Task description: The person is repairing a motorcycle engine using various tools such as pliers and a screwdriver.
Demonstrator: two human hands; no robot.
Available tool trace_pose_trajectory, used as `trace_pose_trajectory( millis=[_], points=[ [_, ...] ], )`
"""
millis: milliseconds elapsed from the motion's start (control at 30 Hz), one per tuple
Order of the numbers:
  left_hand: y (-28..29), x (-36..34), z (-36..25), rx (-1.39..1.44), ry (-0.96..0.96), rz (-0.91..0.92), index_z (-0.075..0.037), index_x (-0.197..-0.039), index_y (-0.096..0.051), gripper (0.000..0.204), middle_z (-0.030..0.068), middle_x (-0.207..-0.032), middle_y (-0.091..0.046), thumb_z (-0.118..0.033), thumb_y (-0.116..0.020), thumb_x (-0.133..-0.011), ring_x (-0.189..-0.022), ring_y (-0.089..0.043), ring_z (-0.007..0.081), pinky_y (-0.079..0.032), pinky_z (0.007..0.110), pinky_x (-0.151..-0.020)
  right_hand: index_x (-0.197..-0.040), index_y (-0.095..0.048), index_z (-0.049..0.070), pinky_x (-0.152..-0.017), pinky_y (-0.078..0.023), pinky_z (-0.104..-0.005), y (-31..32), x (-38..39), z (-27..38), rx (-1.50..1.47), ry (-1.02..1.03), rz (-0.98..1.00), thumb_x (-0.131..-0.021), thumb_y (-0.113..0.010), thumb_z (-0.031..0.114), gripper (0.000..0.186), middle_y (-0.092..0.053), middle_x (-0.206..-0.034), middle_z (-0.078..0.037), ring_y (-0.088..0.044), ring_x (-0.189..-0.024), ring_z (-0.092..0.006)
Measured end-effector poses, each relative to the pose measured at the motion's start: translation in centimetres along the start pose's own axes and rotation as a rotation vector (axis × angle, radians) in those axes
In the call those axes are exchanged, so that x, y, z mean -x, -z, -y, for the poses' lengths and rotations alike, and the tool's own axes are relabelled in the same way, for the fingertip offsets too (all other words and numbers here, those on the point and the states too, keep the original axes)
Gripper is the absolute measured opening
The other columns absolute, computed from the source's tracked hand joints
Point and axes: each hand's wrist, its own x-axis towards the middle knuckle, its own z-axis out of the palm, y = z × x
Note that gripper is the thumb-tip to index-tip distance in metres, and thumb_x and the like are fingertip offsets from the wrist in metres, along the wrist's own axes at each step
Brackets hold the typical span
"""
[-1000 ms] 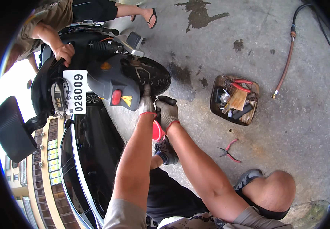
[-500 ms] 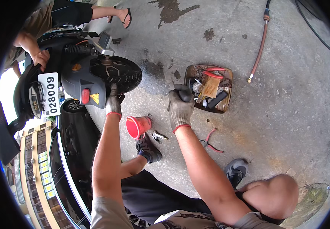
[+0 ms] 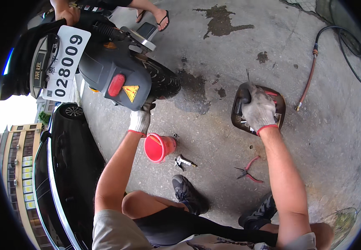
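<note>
Fingers [image 3: 246, 94] (around rod [image 3: 248, 76]) newly over toolbox [image 3: 283, 108].

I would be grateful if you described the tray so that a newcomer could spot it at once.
From the scooter at upper left, look right across the concrete. The tray is partly hidden by the gloved right hand. Unlike the round red bucket, it is dark and squarish with rounded corners.

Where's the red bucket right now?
Head view, left of centre: the red bucket sits on the concrete, below and right of the left hand, with a metal trigger gun at its lower right.
</note>
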Motion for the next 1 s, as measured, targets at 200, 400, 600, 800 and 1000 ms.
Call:
trace_pose_trajectory(
  millis=[200, 400, 600, 800, 1000],
  points=[
    [1.2, -1.2, 2.5, 0.075, -0.085, 0.077, 0.001, -0.110, -0.062, 0.021, 0.0098, -0.095, -0.067, -0.010, -0.051, -0.096, -0.085, -0.062, 0.0172, -0.053, 0.031, -0.074, -0.124, -0.060, 0.017, -0.088, -0.042, -0.0418, 0.3, 1.0, -3.0, 0.621, 0.264, 0.397, -0.070, -0.065, 0.014, 0.054, -0.066, -0.103, -0.012, -0.060, -0.101, -0.0298],
    [6.2, 2.5, 4.6, -0.544, 0.054, 0.247, 0.000, -0.124, -0.054, 0.039, 0.0166, -0.112, -0.066, -0.024, -0.057, -0.094, -0.100, -0.064, 0.0264, -0.051, 0.035, -0.087, -0.122, -0.061, 0.020, -0.093, -0.041, -0.0415, 2.1, 2.9, 1.3, 0.908, 0.233, 0.555, -0.074, -0.067, 0.021, 0.049, -0.058, -0.119, -0.015, -0.053, -0.113, -0.0313],
    [9.4, 9.1, 13.8, -0.699, 0.529, 0.328, 0.000, -0.133, -0.046, 0.066, 0.0237, -0.125, -0.058, -0.039, -0.068, -0.083, -0.117, -0.056, 0.0348, -0.045, 0.040, -0.097, -0.115, -0.062, 0.013, -0.087, -0.047, -0.0434, -2.5, 3.3, 6.7, 0.447, 0.501, 0.378, -0.082, -0.057, 0.019, 0.034, -0.064, -0.109, -0.013, -0.060, -0.102, -0.0322],
    [8.2, 12.6, 13.6, -0.553, 0.476, 0.346, -0.004, -0.120, -0.054, 0.041, 0.0255, -0.107, -0.064, -0.018, -0.058, -0.082, -0.105, -0.060, 0.0406, -0.049, 0.045, -0.087, -0.119, -0.057, 0.010, -0.086, -0.050, -0.0428, -12.6, 8.0, 15.0, -0.043, 0.514, 0.579, -0.088, -0.056, 0.027, 0.036, -0.062, -0.110, -0.018, -0.063, -0.100, -0.0335],
    [4.0, 13.4, 7.1, -0.465, 0.224, 0.439, -0.002, -0.120, -0.054, 0.040, 0.0259, -0.103, -0.065, -0.010, -0.055, -0.081, -0.101, -0.062, 0.0404, -0.049, 0.043, -0.085, -0.136, -0.045, 0.014, -0.085, -0.048, -0.0429, -14.2, 10.1, 18.1, 0.144, 0.457, 0.628, -0.087, -0.059, 0.040, 0.057, -0.055, -0.114, -0.019, -0.061, -0.100, -0.0332]
  ],
)
